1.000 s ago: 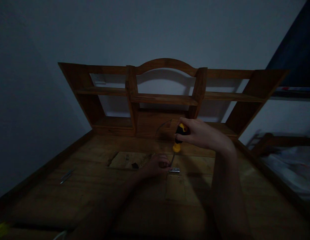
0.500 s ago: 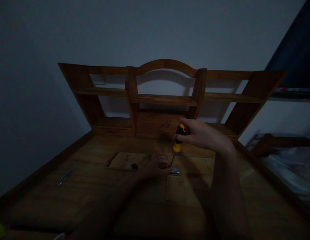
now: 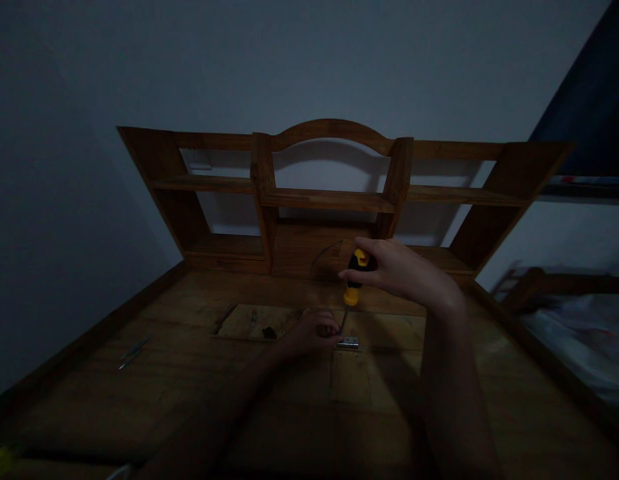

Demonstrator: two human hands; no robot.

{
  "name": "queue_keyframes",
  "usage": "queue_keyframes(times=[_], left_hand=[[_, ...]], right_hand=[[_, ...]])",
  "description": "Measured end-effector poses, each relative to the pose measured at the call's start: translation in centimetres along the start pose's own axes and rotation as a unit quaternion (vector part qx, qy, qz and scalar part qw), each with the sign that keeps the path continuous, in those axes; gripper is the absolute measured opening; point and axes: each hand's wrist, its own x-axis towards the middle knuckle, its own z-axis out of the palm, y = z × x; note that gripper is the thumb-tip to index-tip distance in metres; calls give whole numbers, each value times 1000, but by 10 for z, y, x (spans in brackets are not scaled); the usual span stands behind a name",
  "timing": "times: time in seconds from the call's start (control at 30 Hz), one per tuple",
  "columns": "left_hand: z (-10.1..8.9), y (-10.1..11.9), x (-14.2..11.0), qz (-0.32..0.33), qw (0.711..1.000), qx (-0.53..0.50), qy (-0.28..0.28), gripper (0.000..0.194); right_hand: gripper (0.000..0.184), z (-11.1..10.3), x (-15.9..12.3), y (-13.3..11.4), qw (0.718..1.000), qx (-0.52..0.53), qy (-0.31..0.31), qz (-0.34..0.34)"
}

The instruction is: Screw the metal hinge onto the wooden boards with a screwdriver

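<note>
One screwdriver right of frame centre is gripped by the right hand's fingers, while the left hand, its hold unclear, curls beside a metal piece.

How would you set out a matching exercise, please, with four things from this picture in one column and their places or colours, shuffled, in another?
Column one:
1. Screwdriver
2. Hinge
3. Shelf
4. Left hand

Column two:
A. Brown wood, in front of the pale wall
B. Curled, beside the small metal piece
C. Yellow and black, held in the right hand
D. Small and silvery

Right pairs: 1-C, 2-D, 3-A, 4-B.
</note>
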Motion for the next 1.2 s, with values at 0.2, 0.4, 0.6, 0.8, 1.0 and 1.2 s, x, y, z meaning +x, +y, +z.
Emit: queue_keyframes(times=[0.2,0.4,0.6,0.8,1.0,1.2], left_hand=[[0,-3,0,-8,1000,8,-7,24],[-2,2,1,-2,1000,3,-13,23],[-3,4,1,-17,1000,19,-2,21],[-2,2,1,-11,1000,9,-9,21],[0,0,1,-14,1000,-9,-13,21],[-2,3,1,-14,1000,-3,-4,20]], right_hand=[[26,5,3,-10,1000,2,-9,-30],[19,2,2,-14,995,40,-55,-69],[25,10,4,-14,1000,-7,-3,-2],[18,6,4,-12,998,35,-39,-21],[25,10,4,-16,997,-57,19,39],[16,8,2,-15,1000,-1,-27,-11]])
